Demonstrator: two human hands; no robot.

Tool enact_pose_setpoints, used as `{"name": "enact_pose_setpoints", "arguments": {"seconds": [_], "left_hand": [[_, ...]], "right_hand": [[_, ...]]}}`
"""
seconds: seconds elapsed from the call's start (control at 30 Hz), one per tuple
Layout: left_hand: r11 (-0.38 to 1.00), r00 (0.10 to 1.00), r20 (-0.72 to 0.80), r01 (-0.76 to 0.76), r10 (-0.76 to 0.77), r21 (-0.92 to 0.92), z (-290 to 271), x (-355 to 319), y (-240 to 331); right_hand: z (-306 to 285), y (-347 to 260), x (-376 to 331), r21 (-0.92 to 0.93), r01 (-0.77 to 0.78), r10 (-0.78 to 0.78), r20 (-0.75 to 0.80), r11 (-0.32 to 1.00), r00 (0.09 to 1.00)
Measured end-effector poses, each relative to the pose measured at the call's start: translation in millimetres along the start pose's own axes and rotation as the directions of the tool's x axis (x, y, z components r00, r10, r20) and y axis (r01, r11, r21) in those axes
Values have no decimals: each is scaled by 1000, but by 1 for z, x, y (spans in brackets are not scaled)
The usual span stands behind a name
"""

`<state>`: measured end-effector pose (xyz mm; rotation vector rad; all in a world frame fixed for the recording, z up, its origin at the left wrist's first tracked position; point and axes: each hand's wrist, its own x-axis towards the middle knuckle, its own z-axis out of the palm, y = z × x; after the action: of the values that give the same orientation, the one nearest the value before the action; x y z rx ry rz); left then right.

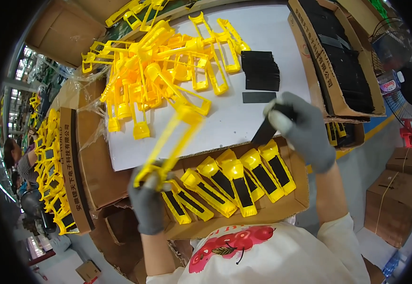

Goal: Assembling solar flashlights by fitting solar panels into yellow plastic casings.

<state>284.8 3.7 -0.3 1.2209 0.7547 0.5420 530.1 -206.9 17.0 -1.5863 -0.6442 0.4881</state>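
Two grey-gloved hands are at work over the near edge of the white table top (262, 113). My left hand (148, 201) is closed around the lower end of a long yellow plastic frame (170, 142), which slants up and to the right above the table's near edge. My right hand (300, 128) pinches a flat black rectangular strip (265, 132) between thumb and fingers; the strip hangs down and left from the glove, apart from the frame.

Just below both hands, an open brown cardboard box (291, 203) holds a row of yellow plastic pieces with black strips fitted in them (236, 182), lying side by side at a slant.

Farther out on the table lies a big tangled heap of bare yellow plastic frames (163, 66), and to its right a stack of black strips (260, 70) with one loose strip (259, 97) just near of it. At the far right a long cardboard carton (326, 71) is packed with more black strips. On the left, another brown carton (73, 170) holds yellow pieces, and a standing fan (411, 85) is at the right.
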Motion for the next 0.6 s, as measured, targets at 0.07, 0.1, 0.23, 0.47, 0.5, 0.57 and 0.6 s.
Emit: {"name": "enact_pose_setpoints", "arguments": {"seconds": [0.07, 0.1, 0.23, 0.47, 0.5, 0.57, 0.6], "left_hand": [[987, 982, 98, 157, -158, 19, 33, -12, -5], [982, 970, 153, 184, -188, 36, 40, -17, -9], [955, 937, 182, 296, -297, 33, 58, -27, -15], [926, 902, 223, 378, -369, 4, 60, -32, -15], [924, 903, 220, 381, -369, -15, 63, -32, -13], [922, 904, 216, 385, -369, -33, 65, -34, -14], [927, 912, 212, 371, -352, -57, 65, -35, -16]], "right_hand": [[2, -17, -25, 11, 10, -11, 84, 1000, 996], [7, -21, -36, 156, -115, 91, 153, 981, 984], [27, -8, -64, 141, -393, 356, 230, 909, 906], [31, -2, -68, -157, -141, 170, 190, 977, 967], [31, -4, -68, -171, -183, 210, 158, 968, 965], [32, -5, -69, -183, -226, 251, 126, 957, 960], [33, -6, -70, -213, -183, 208, 101, 960, 973]]}}
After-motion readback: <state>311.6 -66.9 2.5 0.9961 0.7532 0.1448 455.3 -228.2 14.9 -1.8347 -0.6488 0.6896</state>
